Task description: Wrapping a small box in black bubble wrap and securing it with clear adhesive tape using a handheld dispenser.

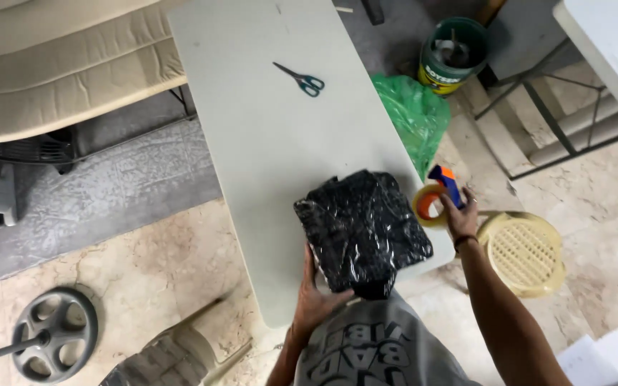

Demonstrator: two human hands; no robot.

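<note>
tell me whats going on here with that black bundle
A person stands at the near end of a long pale table. Their left hand rests against the near edge of a black bundle wrapped in clear plastic. Their right hand holds a tape dispenser just past the table's right edge, apart from the bundle. A pair of scissors lies untouched farther up the table.

A black, plastic-wrapped parcel (363,230) is lying flat at the table's near end. A tape dispenser (438,199) is hanging just off its right edge.
</note>
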